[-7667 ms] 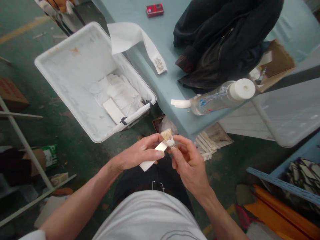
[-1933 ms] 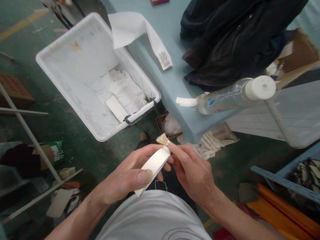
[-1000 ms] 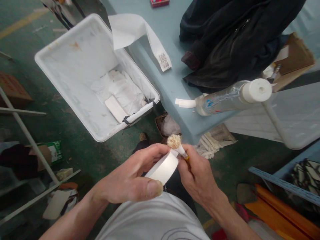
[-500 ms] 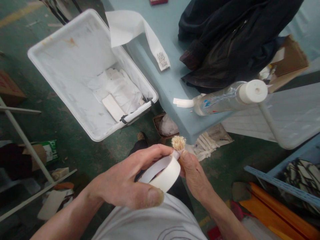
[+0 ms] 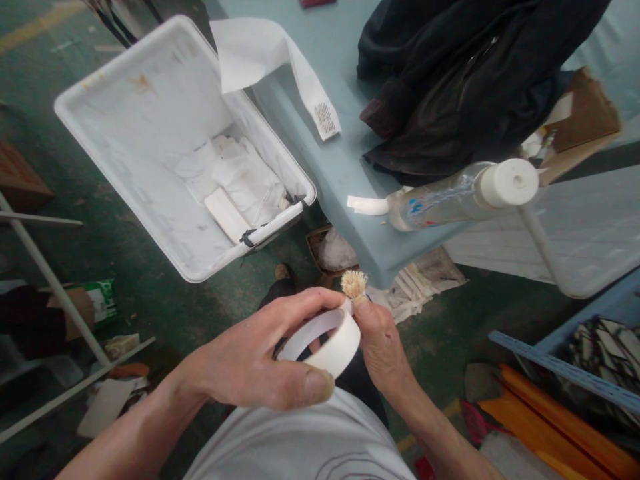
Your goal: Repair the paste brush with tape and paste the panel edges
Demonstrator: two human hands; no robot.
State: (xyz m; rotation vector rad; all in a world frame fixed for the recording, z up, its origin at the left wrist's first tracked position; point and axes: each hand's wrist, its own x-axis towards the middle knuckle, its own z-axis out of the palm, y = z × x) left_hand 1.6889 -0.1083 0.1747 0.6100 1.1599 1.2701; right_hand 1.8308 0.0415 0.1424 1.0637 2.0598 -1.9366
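My left hand (image 5: 255, 360) grips a white strip curled into a loop (image 5: 327, 337), thumb below and fingers over the top. My right hand (image 5: 383, 340) pinches a small brush with a pale bristle tuft (image 5: 354, 285) pointing up, right against the loop's far end. Both hands are held low over my lap, in front of the corner of a light blue table (image 5: 345, 167).
A white tub (image 5: 125, 113) with white cloths and a white block stands at the left. On the table lie a clear bottle with a white cap (image 5: 460, 197), a dark jacket (image 5: 465, 80), a white paper strip (image 5: 280, 67) and small white strips (image 5: 367, 205). Clutter covers the green floor.
The flat white strip has been bent round into a loop in my left hand. The brush stays pinched in my right hand, its tuft now just past the loop.
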